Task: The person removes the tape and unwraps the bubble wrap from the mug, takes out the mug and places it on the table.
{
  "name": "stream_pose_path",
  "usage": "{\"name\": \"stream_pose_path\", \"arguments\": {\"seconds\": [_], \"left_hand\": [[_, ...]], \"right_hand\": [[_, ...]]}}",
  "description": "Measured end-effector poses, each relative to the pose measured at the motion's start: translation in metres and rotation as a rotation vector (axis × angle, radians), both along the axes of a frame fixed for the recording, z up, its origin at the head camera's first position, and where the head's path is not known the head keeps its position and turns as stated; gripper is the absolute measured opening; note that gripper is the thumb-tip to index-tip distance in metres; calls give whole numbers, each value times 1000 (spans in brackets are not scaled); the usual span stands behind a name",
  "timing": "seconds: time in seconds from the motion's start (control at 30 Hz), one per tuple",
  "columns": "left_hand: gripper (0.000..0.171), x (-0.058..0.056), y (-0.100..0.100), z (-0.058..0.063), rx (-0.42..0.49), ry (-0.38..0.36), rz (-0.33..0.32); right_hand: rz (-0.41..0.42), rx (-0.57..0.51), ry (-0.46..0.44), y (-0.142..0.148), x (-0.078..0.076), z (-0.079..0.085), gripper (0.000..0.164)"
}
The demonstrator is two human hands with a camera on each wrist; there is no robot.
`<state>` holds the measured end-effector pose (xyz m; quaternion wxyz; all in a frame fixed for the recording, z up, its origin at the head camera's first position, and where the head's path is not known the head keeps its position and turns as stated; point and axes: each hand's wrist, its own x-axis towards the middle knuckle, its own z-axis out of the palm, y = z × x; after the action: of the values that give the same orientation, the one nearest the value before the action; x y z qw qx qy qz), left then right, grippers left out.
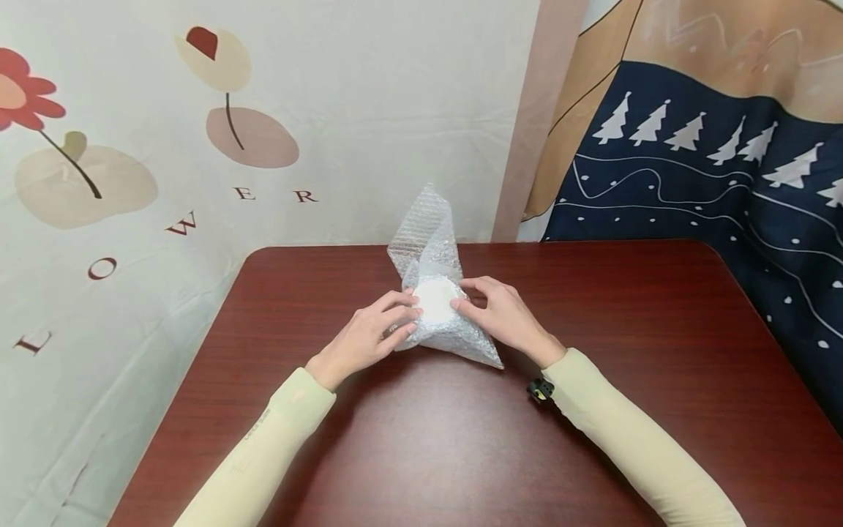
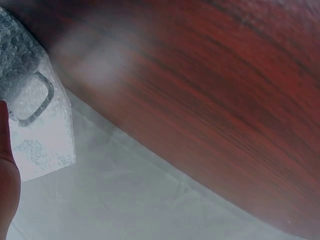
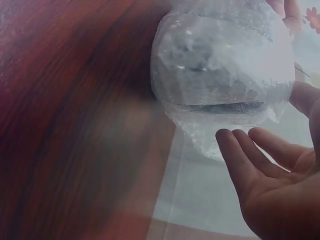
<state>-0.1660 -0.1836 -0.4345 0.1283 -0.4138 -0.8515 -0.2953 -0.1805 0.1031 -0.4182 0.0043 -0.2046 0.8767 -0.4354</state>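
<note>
A pale cloth (image 1: 395, 110) printed with flowers and the letters L, O, W, E and R hangs across the left and far side of the scene, behind a reddish-brown wooden table (image 1: 421, 454) with a glossy top and rounded far corners. To the far right, a navy cloth (image 1: 665, 187) carries a row of white trees and wavy white lines. Two pale yellow-green sleeves, the left sleeve (image 1: 260, 450) and the right sleeve (image 1: 632, 432), reach in from the near side. Between the hands, a bundle of clear bubble wrap (image 1: 437, 304) sits on the far part of the table, slightly left of its middle, one loose end standing up on the far side and a pointed corner extending near and right. The left hand (image 1: 372, 326) touches the bundle's left side, its grip relaxed with fingers apart and slightly bent. The right hand (image 1: 507, 315) steadies the right side, its grip unclosed, thumb against the wrap and other fingers extended. A small black device (image 1: 541, 391) shows at the right cuff. In the left wrist view, a dark loop-shaped outline (image 2: 49, 92) shows at the wrap.
</note>
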Motion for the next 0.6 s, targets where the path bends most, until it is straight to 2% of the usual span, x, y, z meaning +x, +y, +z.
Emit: {"name": "stream_pose_path", "arguments": {"seconds": [0.23,0.6], "left_hand": [[20,1,1,-1,23,1,3],[18,4,3,4,18,-44,14]], "right_hand": [[30,-29,-14,-2,0,0,46],[56,-3,43,1,0,-1,41]]}}
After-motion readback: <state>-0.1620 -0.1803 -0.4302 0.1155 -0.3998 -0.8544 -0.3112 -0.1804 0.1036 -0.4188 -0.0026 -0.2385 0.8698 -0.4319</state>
